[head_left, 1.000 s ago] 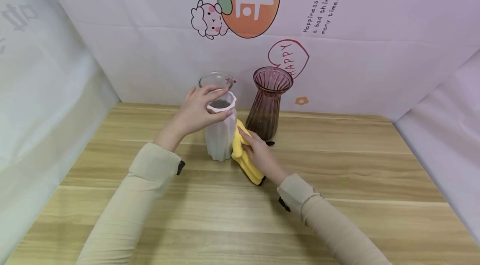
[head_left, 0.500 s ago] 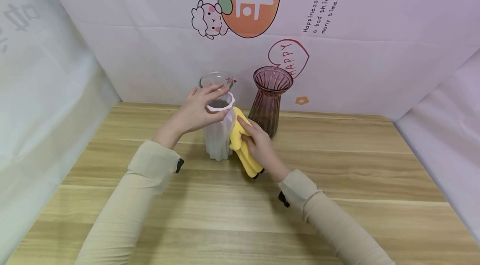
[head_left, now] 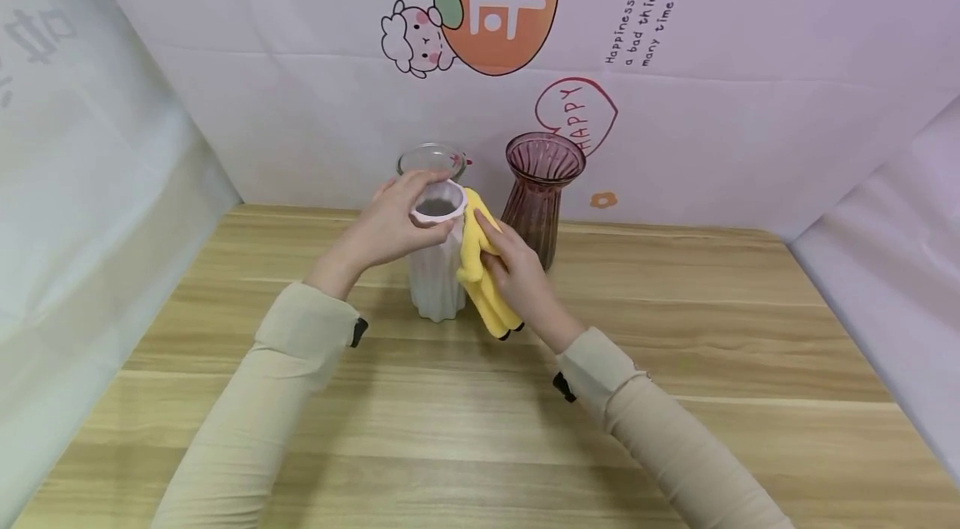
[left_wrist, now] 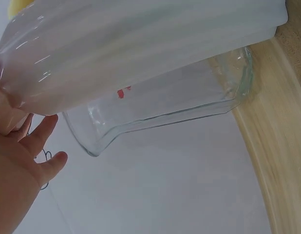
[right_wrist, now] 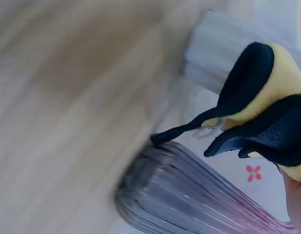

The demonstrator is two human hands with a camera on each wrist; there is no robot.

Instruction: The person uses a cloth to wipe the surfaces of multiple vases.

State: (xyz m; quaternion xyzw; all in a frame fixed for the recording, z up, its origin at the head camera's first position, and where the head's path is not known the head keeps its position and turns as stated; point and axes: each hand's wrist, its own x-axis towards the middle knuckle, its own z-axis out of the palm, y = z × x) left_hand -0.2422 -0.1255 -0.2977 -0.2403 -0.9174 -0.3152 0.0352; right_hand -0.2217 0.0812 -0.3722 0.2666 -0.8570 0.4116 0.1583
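A white fluted vase (head_left: 437,279) stands upright on the wooden table. My left hand (head_left: 393,221) grips it at the rim, fingers over the far side and thumb at the near side. In my right hand (head_left: 517,266) is a yellow cloth (head_left: 478,250), bunched and pressed against the vase's right side near the top. The cloth's dark-edged folds (right_wrist: 260,73) hang down in the right wrist view. Behind the white vase stands a clear glass vase (left_wrist: 175,114), mostly hidden in the head view. A purple ribbed glass vase (head_left: 542,196) stands just beyond my right hand.
The wooden table (head_left: 465,446) reaches back to a printed white cloth backdrop (head_left: 315,112). White cloth walls (head_left: 82,204) also close off both sides. The purple vase stands close to the backdrop.
My right hand has slid the yellow cloth up along the white vase's side, from about mid-height to just under the rim. The left hand stays at the rim, and the vase has barely shifted.
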